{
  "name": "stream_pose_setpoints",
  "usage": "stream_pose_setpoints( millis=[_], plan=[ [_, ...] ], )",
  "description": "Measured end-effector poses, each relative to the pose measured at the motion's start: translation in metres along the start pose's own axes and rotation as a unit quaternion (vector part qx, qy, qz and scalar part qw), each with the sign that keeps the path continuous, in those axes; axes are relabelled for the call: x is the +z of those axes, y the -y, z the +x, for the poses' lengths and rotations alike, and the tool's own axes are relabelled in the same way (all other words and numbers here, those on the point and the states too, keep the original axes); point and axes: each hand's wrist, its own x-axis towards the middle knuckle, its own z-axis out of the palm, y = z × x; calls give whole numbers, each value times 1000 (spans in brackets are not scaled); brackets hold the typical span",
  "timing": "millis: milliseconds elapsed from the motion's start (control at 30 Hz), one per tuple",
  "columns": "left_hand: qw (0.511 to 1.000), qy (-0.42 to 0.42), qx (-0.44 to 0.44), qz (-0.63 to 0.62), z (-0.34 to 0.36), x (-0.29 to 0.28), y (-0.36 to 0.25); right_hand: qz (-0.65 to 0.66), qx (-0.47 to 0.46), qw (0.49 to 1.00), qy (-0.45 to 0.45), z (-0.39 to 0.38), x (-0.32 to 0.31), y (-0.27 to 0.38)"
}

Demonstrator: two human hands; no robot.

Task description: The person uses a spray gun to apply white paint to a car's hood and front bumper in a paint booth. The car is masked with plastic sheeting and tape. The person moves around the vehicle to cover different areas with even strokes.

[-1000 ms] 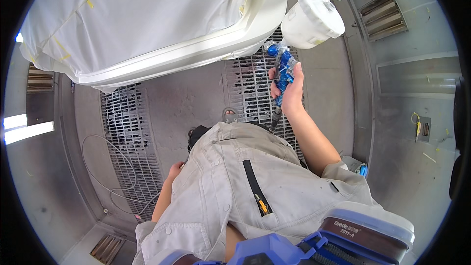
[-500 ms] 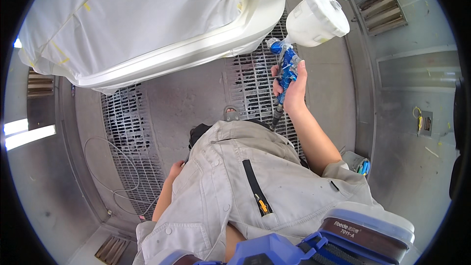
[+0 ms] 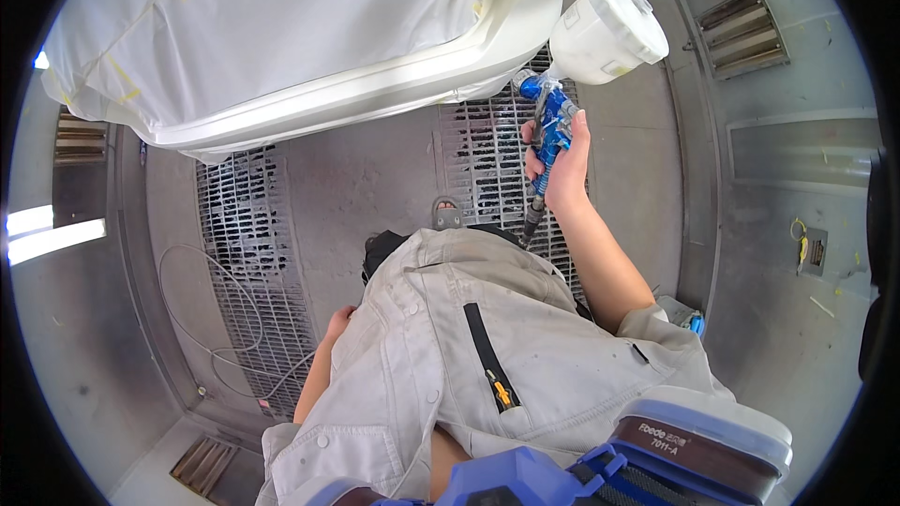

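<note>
My right hand [image 3: 569,169] is wrapped round the grip of a blue paint spray gun [image 3: 551,122], held out ahead and to the right. A white paint cup [image 3: 605,33] with a lid and a small open cap sits tilted on top of the gun. From the grip's lower end a dark hose fitting [image 3: 533,217] runs down behind my jacket. The gun's nozzle end is near the right corner of a white car bumper [image 3: 375,89], which lies beneath white masking film [image 3: 281,28] fixed with yellow tape. My left hand [image 3: 341,321] hangs low beside my jacket, its fingers mostly hidden.
Floor gratings [image 3: 246,215] run on both sides of a grey floor strip. A thin pale hose [image 3: 261,319] lies looped on the left. Metal booth walls with louvred vents [image 3: 745,33] stand on both sides. A respirator [image 3: 703,440] fills the lower edge.
The bumper has shifted slightly up and right in view, and more floor shows below it. The spray gun stays in my right hand, almost in the same spot.
</note>
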Motion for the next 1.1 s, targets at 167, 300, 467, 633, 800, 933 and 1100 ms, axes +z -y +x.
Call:
stream_pose_setpoints(
  millis=[167,300,467,633,800,933,1100],
  plan=[
    [1000,3,17,-15,2,2,3,4,-1,1000,1,0,2,0],
    [1000,-9,27,0,6,4,6,3,0,1000,-5,-1,3,0],
    [997,-20,32,-64,2,2,-16,-12,3,1000,-1,0,2,-1],
    [986,-162,44,-15,-24,-32,-78,-19,21,1000,-4,2,-1,-4],
    [991,-127,-35,-18,-34,-80,-130,-4,47,999,-9,6,-3,-6],
    [980,-195,36,4,-23,-101,-164,16,59,998,-8,10,-7,-11],
    [992,-113,27,-41,11,-99,-216,19,83,996,-14,18,-9,-16]
  ],
)
